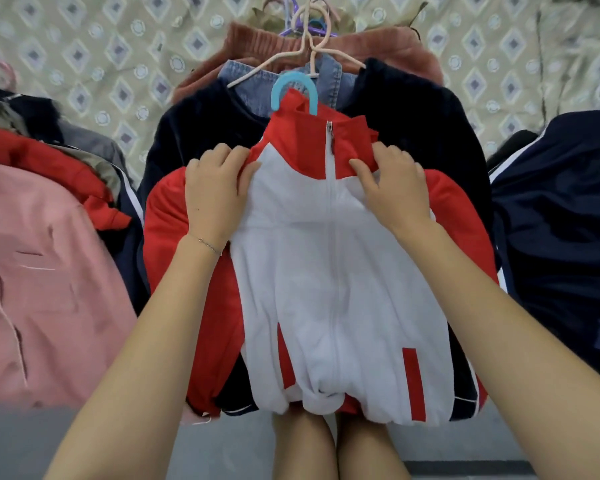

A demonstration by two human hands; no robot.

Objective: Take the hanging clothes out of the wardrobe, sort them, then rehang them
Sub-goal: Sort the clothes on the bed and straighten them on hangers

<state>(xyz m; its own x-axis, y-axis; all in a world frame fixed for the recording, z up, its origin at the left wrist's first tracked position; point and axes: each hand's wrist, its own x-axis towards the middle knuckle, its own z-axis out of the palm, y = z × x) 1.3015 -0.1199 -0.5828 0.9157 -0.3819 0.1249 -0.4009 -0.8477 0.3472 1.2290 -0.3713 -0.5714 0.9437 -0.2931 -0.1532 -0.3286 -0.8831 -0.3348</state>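
Red and white jacket (329,258), zipped up, lying front-up on top of a stack of clothes on the bed (94,74), collar at the far end, hem at the near edge over the knees. Blue hanger (293,85) hooked out of the collar, just beyond the zip pull. Left hand (215,192) laid on the jacket's left shoulder, fingers (222,154) curled and pinching the red shoulder fabric, thumb pressed onto the white panel. Right hand (392,188) on the right shoulder, fingers (385,152) bent over the red yoke, thumb lying along its lower edge, gripping the cloth there. Shoulder seams directly under both sets of fingertips; white chest panel and zip between the two hands. Thin bracelet (207,242) on the left wrist.

Underneath, dark navy top (201,133) spread wider than the jacket, then a denim piece (253,81) and a rust pink knit (257,39) farther away, with a pale wire hanger (302,53) across them. To the left, pink hoodie (39,271) with a red garment (42,154) beyond it. To the right, navy jacket (561,216) with white stripes.
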